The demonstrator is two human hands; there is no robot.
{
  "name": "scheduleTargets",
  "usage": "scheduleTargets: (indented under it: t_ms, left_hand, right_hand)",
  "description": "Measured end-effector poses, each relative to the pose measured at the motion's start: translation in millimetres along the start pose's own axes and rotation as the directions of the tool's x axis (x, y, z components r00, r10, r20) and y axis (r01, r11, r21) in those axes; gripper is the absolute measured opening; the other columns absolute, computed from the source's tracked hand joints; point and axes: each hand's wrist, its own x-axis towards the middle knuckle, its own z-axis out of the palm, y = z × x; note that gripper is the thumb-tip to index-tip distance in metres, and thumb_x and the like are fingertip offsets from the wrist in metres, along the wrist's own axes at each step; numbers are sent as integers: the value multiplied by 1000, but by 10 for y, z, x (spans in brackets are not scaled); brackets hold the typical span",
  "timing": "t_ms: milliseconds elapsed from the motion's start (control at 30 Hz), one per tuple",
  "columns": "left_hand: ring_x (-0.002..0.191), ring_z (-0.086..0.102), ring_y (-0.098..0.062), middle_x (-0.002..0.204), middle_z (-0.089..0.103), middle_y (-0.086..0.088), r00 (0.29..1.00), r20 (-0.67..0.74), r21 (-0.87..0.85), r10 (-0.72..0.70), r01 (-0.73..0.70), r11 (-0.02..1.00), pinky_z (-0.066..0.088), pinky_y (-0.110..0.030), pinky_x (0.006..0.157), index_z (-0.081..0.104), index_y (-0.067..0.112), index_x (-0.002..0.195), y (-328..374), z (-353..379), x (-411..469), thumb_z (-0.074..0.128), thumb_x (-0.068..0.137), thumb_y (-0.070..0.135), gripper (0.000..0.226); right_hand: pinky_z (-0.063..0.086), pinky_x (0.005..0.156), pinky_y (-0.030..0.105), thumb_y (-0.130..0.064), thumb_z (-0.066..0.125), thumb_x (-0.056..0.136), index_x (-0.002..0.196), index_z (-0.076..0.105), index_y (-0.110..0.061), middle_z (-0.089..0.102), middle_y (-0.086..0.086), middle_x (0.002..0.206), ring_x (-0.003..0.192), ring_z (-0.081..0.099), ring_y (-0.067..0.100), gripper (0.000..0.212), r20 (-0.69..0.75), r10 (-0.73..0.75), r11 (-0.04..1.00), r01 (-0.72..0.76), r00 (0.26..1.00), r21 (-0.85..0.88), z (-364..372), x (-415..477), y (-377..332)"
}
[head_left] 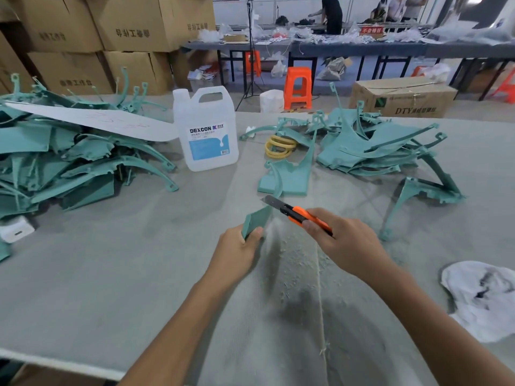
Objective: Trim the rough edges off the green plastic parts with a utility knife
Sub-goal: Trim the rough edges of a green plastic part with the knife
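Observation:
My left hand [239,247] grips a small green plastic part [257,218] and holds it upright above the table's middle. My right hand [344,240] grips an orange and black utility knife [299,214]; its blade is extended and points up-left, just above the part's top edge. Whether the blade touches the part I cannot tell. Pale shavings [295,263] lie scattered on the grey cloth below both hands. One pile of green parts [64,160] fills the left side, another pile of green parts [370,146] the right, and a single flat green part [289,176] lies beyond the knife.
A clear plastic jug [207,129] stands at the centre back, with yellow rings [280,147] to its right. A white sheet [92,119] rests on the left pile. A stained white rag [482,299] lies at the right edge. Cardboard boxes [106,37] are stacked behind.

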Motion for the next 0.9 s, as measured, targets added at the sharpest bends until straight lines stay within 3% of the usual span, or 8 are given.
scheduleTargets:
  t_ms: [100, 233, 367, 467, 633, 700, 800, 900]
  left_hand:
    - [51, 39, -3, 55, 49, 18, 1000, 6, -40, -3, 4, 999, 32, -23, 50, 55, 20, 67, -18, -19, 31, 52, 92, 50, 39]
    - [62, 47, -15, 71, 56, 1, 997, -8, -203, -72, 69, 977, 39, -33, 60, 65, 0, 88, -101, -60, 81, 54, 89, 47, 48]
    - [71, 67, -16, 83, 75, 2, 984, -3, -374, -178, 164, 913, 54, -36, 68, 75, 13, 90, -179, -102, 129, 64, 95, 29, 19]
    - [88, 73, -26, 100, 78, -10, 967, 46, -521, -250, 236, 820, 59, -44, 80, 80, 19, 95, -228, -162, 166, 67, 93, 22, 14]
    - [99, 72, -40, 110, 74, -19, 932, 171, -618, -319, 354, 701, 56, -55, 84, 73, 9, 115, -275, -273, 214, 63, 96, 17, 23]
    - [101, 71, -40, 112, 74, -19, 930, 181, -630, -321, 360, 688, 58, -53, 85, 68, 5, 122, -283, -287, 215, 64, 93, 19, 32]
    - [107, 69, -40, 118, 72, -19, 931, 187, -671, -314, 354, 651, 56, -55, 91, 67, 5, 124, -270, -292, 198, 63, 92, 19, 35]
    - [111, 67, -42, 121, 70, -21, 924, 183, -736, -337, 356, 575, 52, -58, 97, 71, 6, 120, -271, -312, 149, 61, 94, 15, 29]
  right_hand:
    - [36, 49, 28, -53, 42, 103, 129, 57, -40, 59, -10, 67, 55, 56, 10, 33, -10, -50, 999, 50, 999, -22, 43, 341, 104]
    - [35, 53, 30, -54, 41, 104, 114, 60, -39, 58, -11, 71, 62, 56, 8, 26, 73, -82, 997, 81, 994, 14, 131, 866, 186]
    - [36, 57, 30, -51, 42, 105, 114, 60, -39, 58, -13, 73, 68, 57, 10, 23, 182, -101, 994, 91, 978, 64, 231, 1323, 354]
    - [39, 61, 29, -53, 44, 103, 119, 59, -41, 60, -15, 80, 74, 57, 9, 24, 235, -121, 992, 109, 965, 64, 352, 1664, 406]
    - [40, 71, 35, -49, 44, 104, 116, 62, -32, 64, -1, 102, 92, 58, 24, 27, 352, -114, 980, 163, 929, -113, 523, 2291, 389]
    - [41, 78, 38, -49, 42, 104, 118, 62, -30, 63, 1, 110, 101, 57, 27, 31, 382, -82, 966, 168, 920, -198, 584, 2487, 360]
    - [47, 85, 43, -50, 38, 104, 121, 60, -32, 64, 3, 119, 103, 56, 28, 32, 341, -45, 947, 149, 939, -284, 682, 2632, 291]
    - [42, 74, 39, -50, 35, 105, 120, 59, -30, 64, 4, 111, 99, 60, 31, 34, 230, -45, 937, 121, 972, -328, 775, 2598, 214]
